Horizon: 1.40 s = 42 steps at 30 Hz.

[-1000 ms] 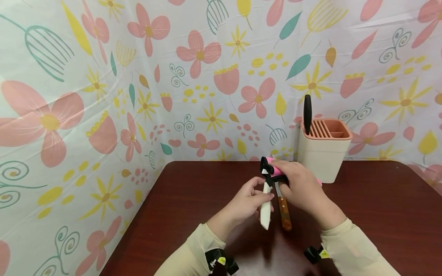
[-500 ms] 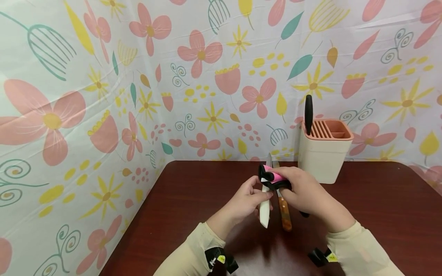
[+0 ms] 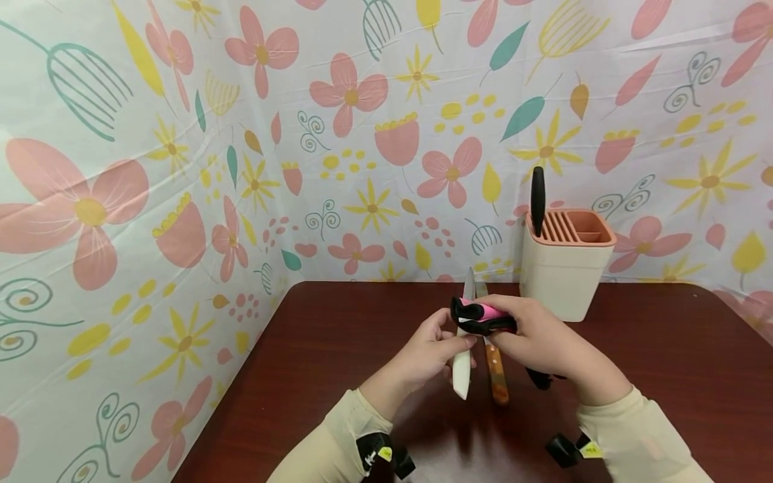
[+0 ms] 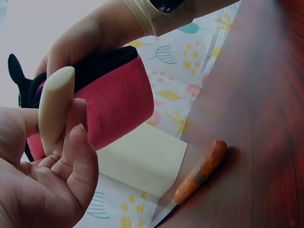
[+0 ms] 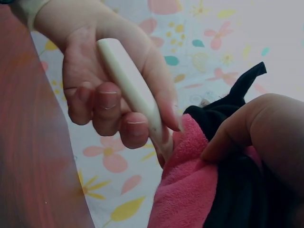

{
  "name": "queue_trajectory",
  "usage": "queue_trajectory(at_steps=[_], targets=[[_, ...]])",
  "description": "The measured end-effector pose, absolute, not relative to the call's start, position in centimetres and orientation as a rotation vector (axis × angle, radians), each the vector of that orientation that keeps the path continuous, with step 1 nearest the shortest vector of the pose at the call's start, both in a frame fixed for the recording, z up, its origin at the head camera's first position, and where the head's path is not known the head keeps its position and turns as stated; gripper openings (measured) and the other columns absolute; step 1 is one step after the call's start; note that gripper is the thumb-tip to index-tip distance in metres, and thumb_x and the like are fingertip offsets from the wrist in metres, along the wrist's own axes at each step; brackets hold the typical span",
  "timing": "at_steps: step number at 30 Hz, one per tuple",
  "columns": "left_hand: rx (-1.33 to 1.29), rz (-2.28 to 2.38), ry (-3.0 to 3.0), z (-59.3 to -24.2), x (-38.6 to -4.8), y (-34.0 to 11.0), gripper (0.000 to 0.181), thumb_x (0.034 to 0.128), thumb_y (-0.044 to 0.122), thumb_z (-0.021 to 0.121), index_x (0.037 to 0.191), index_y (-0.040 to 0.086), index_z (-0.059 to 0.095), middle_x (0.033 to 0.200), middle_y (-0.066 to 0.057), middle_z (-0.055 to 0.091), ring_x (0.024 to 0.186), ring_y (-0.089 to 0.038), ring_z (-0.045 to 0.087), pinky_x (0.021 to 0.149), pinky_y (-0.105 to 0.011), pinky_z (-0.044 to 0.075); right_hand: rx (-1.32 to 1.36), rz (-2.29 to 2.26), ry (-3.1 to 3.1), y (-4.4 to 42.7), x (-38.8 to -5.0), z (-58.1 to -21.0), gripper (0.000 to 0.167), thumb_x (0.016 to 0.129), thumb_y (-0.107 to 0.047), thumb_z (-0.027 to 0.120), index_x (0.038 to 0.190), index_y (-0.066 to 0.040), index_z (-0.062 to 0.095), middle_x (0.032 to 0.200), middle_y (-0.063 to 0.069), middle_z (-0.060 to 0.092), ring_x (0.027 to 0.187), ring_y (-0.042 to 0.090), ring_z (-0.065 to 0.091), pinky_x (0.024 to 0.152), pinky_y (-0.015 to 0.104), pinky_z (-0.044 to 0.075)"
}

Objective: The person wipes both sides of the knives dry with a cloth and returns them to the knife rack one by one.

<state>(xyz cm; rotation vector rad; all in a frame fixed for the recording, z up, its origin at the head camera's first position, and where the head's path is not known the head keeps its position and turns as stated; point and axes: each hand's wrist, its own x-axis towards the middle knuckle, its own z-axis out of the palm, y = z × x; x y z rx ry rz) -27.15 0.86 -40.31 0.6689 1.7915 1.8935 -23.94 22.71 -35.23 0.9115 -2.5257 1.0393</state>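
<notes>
1 wht.-hdl. knife (image 3: 461,372), rt. of lower ctr. in head view, long axis running up-frame, L hand (image 3: 423,354), nearer, is gripping hdl., R hand (image 3: 536,335) is holding pink/blk. cloth (image 3: 486,327) nr. blade base.

In the head view, the surface (image 3: 338,355) is seen forward and downward from head height, from farthest off, with the flowered curtain (image 3: 349,168) taken in behind. In the left wrist view, the left hand (image 4: 52,175) is shown very near, and the frame is tipped, the surface being put at the right. In the right wrist view, the left hand is faced past the nearby right hand (image 5: 270,128), with the surface at the left. The white handle (image 5: 130,85) and pink cloth (image 5: 187,175) are shared by all three; the wooden-handled knife (image 4: 202,171) is shared by head and left wrist views.
</notes>
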Motion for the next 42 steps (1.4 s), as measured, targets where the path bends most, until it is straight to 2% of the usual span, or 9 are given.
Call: queue_trajectory(at_steps=[4, 8, 15, 19, 22, 26, 30, 33, 42], targets=[[0.659, 1.883, 1.800, -40.5, -27.3, 0.8, 0.033, 0.1009, 0.016, 0.063, 0.131, 0.016, 0.052, 0.078, -0.005, 0.070, 0.063, -0.012, 0.069, 0.047, -0.027, 0.050, 0.946, 1.088, -2.524, 23.5, -24.2, -35.0, 0.047, 0.091, 0.001, 0.069, 0.130, -0.025, 0.067, 0.104, -0.008, 0.073, 0.083, 0.005, 0.060, 0.072, 0.024, 0.049], [0.637, 1.868, 1.805, -40.5, -27.3, 0.7, 0.038, 0.1013, 0.017, 0.063, 0.137, 0.015, 0.050, 0.079, -0.004, 0.070, 0.066, -0.012, 0.069, 0.048, -0.027, 0.049, 0.886, 1.077, -2.518, 24.8, -24.3, -34.6, 0.049, 0.091, 0.003, 0.065, 0.131, -0.025, 0.066, 0.112, -0.004, 0.072, 0.089, 0.007, 0.061, 0.077, 0.021, 0.049], [0.607, 1.818, 1.803, -40.5, -26.6, 1.1, 0.039, 0.1012, 0.018, 0.064, 0.137, 0.022, 0.051, 0.082, -0.004, 0.070, 0.070, -0.012, 0.071, 0.049, -0.028, 0.048, 0.656, 1.046, -2.416, 26.1, -24.8, -34.5, 0.055, 0.087, 0.004, 0.062, 0.136, -0.020, 0.065, 0.100, 0.003, 0.070, 0.077, 0.007, 0.054, 0.065, 0.023, 0.041], [0.629, 1.798, 1.801, -40.6, -26.2, 1.5, 0.037, 0.1008, 0.015, 0.063, 0.136, 0.020, 0.051, 0.081, -0.004, 0.070, 0.069, -0.011, 0.070, 0.047, -0.027, 0.048, 0.526, 0.957, -2.348, 25.6, -25.7, -35.4, 0.054, 0.085, 0.002, 0.065, 0.133, -0.022, 0.067, 0.099, 0.006, 0.071, 0.079, 0.011, 0.055, 0.068, 0.024, 0.041], [0.647, 1.786, 1.795, -40.7, -26.0, 1.7, 0.038, 0.1006, 0.012, 0.062, 0.136, 0.020, 0.051, 0.081, -0.003, 0.069, 0.069, -0.011, 0.070, 0.047, -0.027, 0.049, 0.521, 0.827, -2.265, 25.0, -26.5, -36.2, 0.050, 0.084, 0.003, 0.068, 0.130, -0.018, 0.069, 0.108, 0.008, 0.074, 0.090, 0.019, 0.065, 0.079, 0.031, 0.049], [0.671, 1.785, 1.776, -40.7, -25.8, 1.8, 0.040, 0.0998, 0.009, 0.060, 0.138, 0.019, 0.050, 0.081, -0.003, 0.070, 0.064, -0.010, 0.069, 0.047, -0.028, 0.049, 0.583, 0.734, -2.197, 24.2, -27.2, -36.9, 0.053, 0.081, 0.007, 0.067, 0.131, -0.012, 0.068, 0.124, 0.011, 0.073, 0.108, 0.030, 0.070, 0.090, 0.047, 0.051], [0.696, 1.787, 1.773, -40.5, -25.7, 1.8, 0.042, 0.0988, 0.008, 0.060, 0.139, 0.015, 0.049, 0.081, -0.005, 0.072, 0.058, -0.011, 0.067, 0.046, -0.027, 0.050, 0.629, 0.716, -2.215, 23.6, -27.2, -37.3, 0.060, 0.079, 0.009, 0.066, 0.136, -0.009, 0.066, 0.125, 0.013, 0.073, 0.093, 0.025, 0.068, 0.078, 0.042, 0.052], [0.700, 1.786, 1.775, -40.5, -25.7, 1.8, 0.042, 0.0986, 0.008, 0.061, 0.138, 0.014, 0.049, 0.081, -0.007, 0.072, 0.058, -0.011, 0.067, 0.046, -0.026, 0.050, 0.645, 0.712, -2.245, 23.4, -27.0, -37.3, 0.062, 0.079, 0.009, 0.066, 0.138, -0.009, 0.064, 0.120, 0.012, 0.074, 0.082, 0.019, 0.059, 0.070, 0.037, 0.046], [0.689, 1.788, 1.777, -40.4, -25.9, 1.7, 0.042, 0.0990, 0.008, 0.061, 0.138, 0.014, 0.049, 0.085, -0.017, 0.075, 0.058, -0.011, 0.068, 0.046, -0.027, 0.051, 0.664, 0.685, -2.301, 23.2, -26.6, -37.2, 0.059, 0.078, 0.008, 0.066, 0.135, -0.005, 0.065, 0.115, 0.014, 0.075, 0.084, 0.020, 0.060, 0.072, 0.040, 0.049]])
